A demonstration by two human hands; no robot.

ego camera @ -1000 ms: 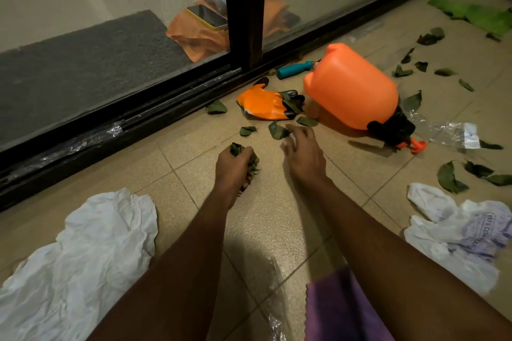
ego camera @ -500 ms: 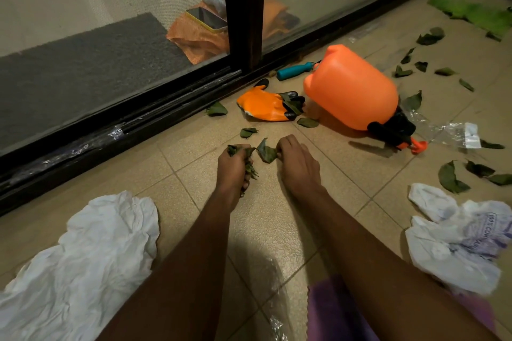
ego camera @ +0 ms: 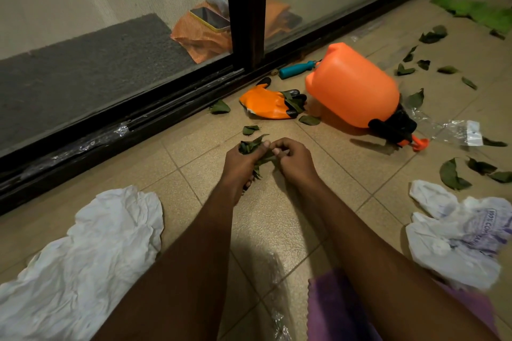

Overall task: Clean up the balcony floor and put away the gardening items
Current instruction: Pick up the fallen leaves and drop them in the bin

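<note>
The bunch of leaves point(ego camera: 253, 153) is pinched between my two hands, low over the tiled floor point(ego camera: 277, 224) and on the near side of the orange sprayer point(ego camera: 353, 86): my left hand point(ego camera: 241, 163) is closed round the bunch, and my right hand point(ego camera: 293, 159) curls in against it, its fingertips point(ego camera: 277, 150) pressing one more leaf into the bunch. I judge the job well short of half done. Loose leaves point(ego camera: 250, 129) lie between my hands and the sprayer, more are scattered beyond it toward the green mat point(ego camera: 476, 10), and a few lie point(ego camera: 451, 176) to its near right. The sprayer itself lies tipped on its side, with the orange glove point(ego camera: 270, 104) just left of it and a teal-handled tool point(ego camera: 296, 69) behind that by the door track point(ego camera: 155, 119) (none of these put away). Clear wrapping point(ego camera: 454, 131) sits right of the sprayer, a printed white bag point(ego camera: 457, 241) nearer me on that side, and a crumpled white bag point(ego camera: 83, 252) far left of it, perhaps for the leaves.
</note>
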